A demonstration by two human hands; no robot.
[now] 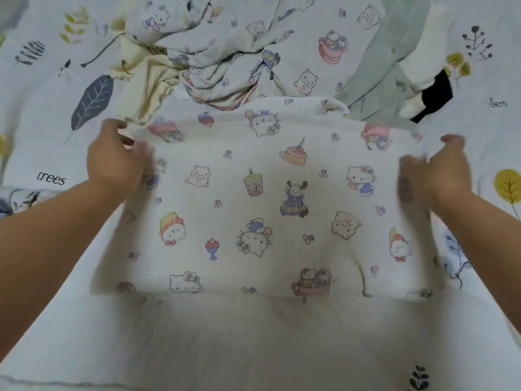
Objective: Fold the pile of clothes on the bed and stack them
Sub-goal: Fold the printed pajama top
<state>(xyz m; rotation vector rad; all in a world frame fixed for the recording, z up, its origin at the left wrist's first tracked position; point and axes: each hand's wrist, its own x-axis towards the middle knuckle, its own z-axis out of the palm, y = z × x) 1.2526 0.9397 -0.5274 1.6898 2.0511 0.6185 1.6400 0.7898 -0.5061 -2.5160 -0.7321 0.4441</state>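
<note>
Both upper corners of a cartoon-print garment (262, 210) are gripped, one by each hand. Its upper left corner is pinched by the left hand (115, 159), with the fingers closed over the cloth edge. Its upper right corner is pinched by the right hand (439, 173) in the same manner; the fingertips of this hand are blurred, but cloth is seen gathered under them. Both forearms are extended forward from the near edge of the bed.

The garment is spread flat and wide across the middle of the bed sheet (36, 114), which is printed with leaves and the word "trees". A straight folded edge is formed along the near side of the garment, and a second layer of white cloth is seen below that edge, extending toward the near edge of the bed. A neckline is visible at the far edge, right of centre.

An unfolded pile (225, 52) is located beyond the garment, toward the far edge of the bed. A crumpled piece with the same cartoon print is contained in it, with a pale yellow ruffled piece (141, 80) at its left side and a pale green piece (386, 74) at its right side. A black and white item (431, 97) is positioned just beside the green piece, further right.
</note>
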